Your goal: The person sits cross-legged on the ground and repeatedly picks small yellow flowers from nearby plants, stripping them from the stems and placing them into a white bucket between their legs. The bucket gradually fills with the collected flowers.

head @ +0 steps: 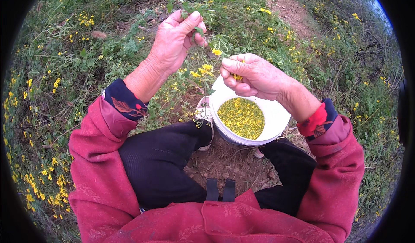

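Note:
My left hand (181, 37) grips a leafy green stem (198, 32) of a yellow-flowered plant, up and left of the bucket. From that stem thin stalks run towards a small yellow bloom (217, 51) between my two hands. My right hand (251, 76) is closed over picked yellow flower heads (238, 77), partly hidden by its curled fingers. It hovers over the back rim of a white plastic bucket (275, 113). Inside the bucket lies a layer of small yellow flowers and green buds (241, 118). More yellow blooms (206, 69) hang just left of the rim.
The bucket stands on bare soil (230, 165) between my shoes, the left shoe (205, 110) close against it. Wild flowering plants (48, 178) grow densely on both sides. A dirt path (288, 9) runs off at the upper right.

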`<state>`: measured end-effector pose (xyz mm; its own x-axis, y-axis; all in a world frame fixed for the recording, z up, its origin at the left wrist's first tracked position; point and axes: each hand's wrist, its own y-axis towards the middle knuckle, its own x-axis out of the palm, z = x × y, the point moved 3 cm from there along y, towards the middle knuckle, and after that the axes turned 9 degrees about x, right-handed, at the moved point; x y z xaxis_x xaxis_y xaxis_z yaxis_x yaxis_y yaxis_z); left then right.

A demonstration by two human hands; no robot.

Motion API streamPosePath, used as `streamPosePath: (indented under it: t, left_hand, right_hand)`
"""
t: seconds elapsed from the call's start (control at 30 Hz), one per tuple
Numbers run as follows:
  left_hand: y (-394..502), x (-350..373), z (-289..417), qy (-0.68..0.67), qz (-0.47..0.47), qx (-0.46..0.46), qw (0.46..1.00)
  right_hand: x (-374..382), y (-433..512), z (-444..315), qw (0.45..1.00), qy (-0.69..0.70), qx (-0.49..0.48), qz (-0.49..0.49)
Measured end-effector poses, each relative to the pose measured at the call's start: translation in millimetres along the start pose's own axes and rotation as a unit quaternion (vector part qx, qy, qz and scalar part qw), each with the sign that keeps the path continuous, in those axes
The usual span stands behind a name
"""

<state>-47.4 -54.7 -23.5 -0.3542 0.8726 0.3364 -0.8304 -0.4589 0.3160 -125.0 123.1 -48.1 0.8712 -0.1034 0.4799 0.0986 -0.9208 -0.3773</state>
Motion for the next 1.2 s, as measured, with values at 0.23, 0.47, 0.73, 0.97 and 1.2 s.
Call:
streamPosePath:
  t: [0.23,0.47,0.73,0.97,1.2]
  left_hand:
    - [4.4,-11.8,5.3,-0.031,0.022,-0.008,0.999]
    - [2.5,-5.0,-3.1,-0.041,0.030,-0.004,0.999]
    - [-6.9,20.8,-10.2,-0.006,0.042,0.000,0.999]
    - [-12.9,28.1,-10.5,0.025,0.046,-0.021,0.998]
    - [-8.9,19.5,-14.6,0.000,0.126,-0.008,0.992]
  right_hand:
    - [-18.1,-12.0,12.6,0.987,-0.132,0.075,-0.047]
    - [-38.9,-6.5,23.4,0.831,-0.548,0.000,0.094]
    - [-3.8,21.8,3.8,0.999,0.033,-0.029,-0.024]
    - [2.6,35.4,2.9,0.997,0.042,-0.055,0.029]
    - [-13.2,20.5,13.4,0.999,-0.011,-0.038,-0.007]
